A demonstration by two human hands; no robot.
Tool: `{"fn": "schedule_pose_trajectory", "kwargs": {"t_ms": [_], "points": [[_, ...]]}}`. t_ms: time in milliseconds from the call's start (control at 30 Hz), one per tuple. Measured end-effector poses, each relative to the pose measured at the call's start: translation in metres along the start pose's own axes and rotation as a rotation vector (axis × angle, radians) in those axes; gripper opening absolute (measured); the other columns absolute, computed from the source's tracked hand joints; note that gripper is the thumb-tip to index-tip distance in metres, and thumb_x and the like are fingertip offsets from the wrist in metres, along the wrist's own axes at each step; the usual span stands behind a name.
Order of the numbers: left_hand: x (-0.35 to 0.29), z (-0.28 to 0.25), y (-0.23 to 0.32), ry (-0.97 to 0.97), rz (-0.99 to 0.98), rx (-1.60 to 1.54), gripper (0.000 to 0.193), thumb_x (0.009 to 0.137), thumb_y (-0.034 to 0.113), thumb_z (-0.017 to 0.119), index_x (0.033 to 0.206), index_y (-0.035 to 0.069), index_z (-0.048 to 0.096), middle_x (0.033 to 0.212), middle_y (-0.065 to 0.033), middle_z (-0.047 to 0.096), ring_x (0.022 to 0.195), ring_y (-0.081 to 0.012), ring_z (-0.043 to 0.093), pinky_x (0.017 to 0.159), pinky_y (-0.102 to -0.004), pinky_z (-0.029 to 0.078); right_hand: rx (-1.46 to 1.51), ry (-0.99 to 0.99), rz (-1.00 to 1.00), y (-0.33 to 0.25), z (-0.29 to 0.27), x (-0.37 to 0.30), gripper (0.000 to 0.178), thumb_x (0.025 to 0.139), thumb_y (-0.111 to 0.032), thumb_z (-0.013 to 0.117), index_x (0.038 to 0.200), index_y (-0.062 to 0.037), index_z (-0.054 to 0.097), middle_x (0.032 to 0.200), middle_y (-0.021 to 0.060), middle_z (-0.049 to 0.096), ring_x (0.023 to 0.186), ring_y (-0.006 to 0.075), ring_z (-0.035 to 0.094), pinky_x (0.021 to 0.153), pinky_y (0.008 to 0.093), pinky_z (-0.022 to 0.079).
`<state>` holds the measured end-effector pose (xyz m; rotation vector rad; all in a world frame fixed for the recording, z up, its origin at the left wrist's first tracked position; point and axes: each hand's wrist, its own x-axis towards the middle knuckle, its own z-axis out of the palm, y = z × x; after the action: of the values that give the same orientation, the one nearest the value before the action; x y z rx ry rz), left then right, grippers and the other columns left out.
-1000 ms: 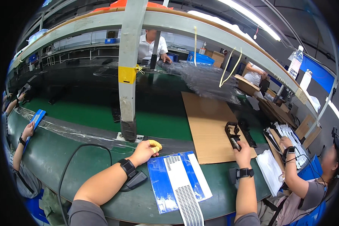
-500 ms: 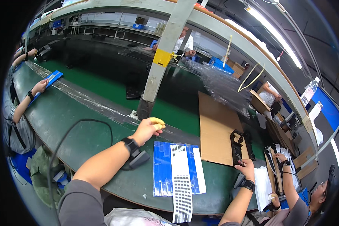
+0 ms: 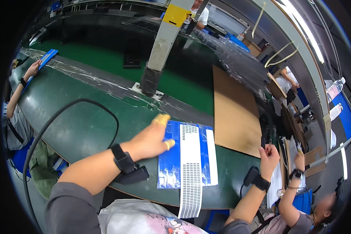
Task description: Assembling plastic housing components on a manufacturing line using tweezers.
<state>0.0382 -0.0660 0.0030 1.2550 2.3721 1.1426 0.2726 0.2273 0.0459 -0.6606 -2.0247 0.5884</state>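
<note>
Green worktop across the foreground; toward its right, brown cardboard sheet, lying flat. Nearer and to the left, blue panel on the worktop, with white strip bearing rows of dark marks, running past the panel's near edge. Left grip at the panel's upper left side, fingers spread. Right grip beside the sheet's near corner, thumb and fingertip close; contents impossible to tell.

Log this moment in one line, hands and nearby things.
left hand: open, over left edge of blue panel | right hand: beside cardboard sheet, grip unclear | white patterned strip: on blue panel
</note>
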Motion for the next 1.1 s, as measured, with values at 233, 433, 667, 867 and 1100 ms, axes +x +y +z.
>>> {"fn": "schedule_pose_trajectory", "kwargs": {"t_ms": [233, 433, 667, 867, 1100], "points": [[-0.003, 0.0, 0.001, -0.024, 0.099, 0.05, 0.077, 0.07, 0.015, 0.063, 0.13, 0.003, 0.016, 0.132, -0.0227, 0.019, 0.123, -0.0342, 0.021, 0.097, -0.0388, 0.025, 0.069, -0.352, -0.434, -0.129, 0.02, -0.044, 0.019, 0.057, 0.0, 0.069, 0.065, -0.0034, 0.052, 0.06, 0.0046, 0.05, 0.048, 0.0123, 0.046, 0.04, 0.0213, 0.034], [-0.012, -0.001, 0.029, -0.145, -0.246, -1.526, 0.056, 0.077, 0.004, 0.052, 0.124, 0.007, 0.023, 0.112, -0.0122, 0.045, 0.101, -0.0214, 0.048, 0.084, -0.0338, 0.042, 0.022, -0.723, -0.875, -0.162, 0.083, -0.057, 0.021, 0.057, -0.004, 0.067, 0.076, -0.0031, 0.058, 0.063, 0.0073, 0.054, 0.052, 0.0205, 0.054, 0.047, 0.0274, 0.045], [0.001, -0.017, 0.01, 0.069, -0.23, -1.592, 0.049, 0.06, -0.009, 0.041, 0.109, -0.004, 0.038, 0.097, -0.0118, 0.052, 0.087, -0.0179, 0.052, 0.077, -0.028, 0.044, 0.602, -0.492, -0.361, -0.137, 0.113, -0.023, 0.028, 0.081, -0.021, 0.052, 0.064, 0.0, 0.055, 0.067, 0.0071, 0.056, 0.05, 0.0118, 0.046, 0.042, 0.0229, 0.036], [0.0, -0.033, 0.006, 0.191, -0.306, -1.622, 0.053, 0.064, -0.002, 0.041, 0.116, 0.003, 0.035, 0.098, -0.0127, 0.051, 0.09, -0.0212, 0.051, 0.082, -0.0332, 0.043, 0.849, -0.552, 0.534, -0.08, 0.137, -0.008, 0.047, 0.088, -0.037, 0.038, 0.068, 0.0012, 0.057, 0.065, 0.0091, 0.054, 0.047, 0.0085, 0.041, 0.04, 0.0188, 0.03], [0.003, -0.028, 0.0, 0.172, -0.327, -1.532, 0.05, 0.068, 0.0, 0.044, 0.118, 0.003, 0.036, 0.098, -0.0104, 0.052, 0.091, -0.0165, 0.051, 0.081, -0.0299, 0.043, 1.069, -0.763, 0.837, -0.07, 0.158, -0.025, 0.013, 0.08, -0.003, 0.052, 0.09, 0.0045, 0.053, 0.083, 0.0173, 0.059, 0.073, 0.0214, 0.061, 0.064, 0.0263, 0.052]]}}
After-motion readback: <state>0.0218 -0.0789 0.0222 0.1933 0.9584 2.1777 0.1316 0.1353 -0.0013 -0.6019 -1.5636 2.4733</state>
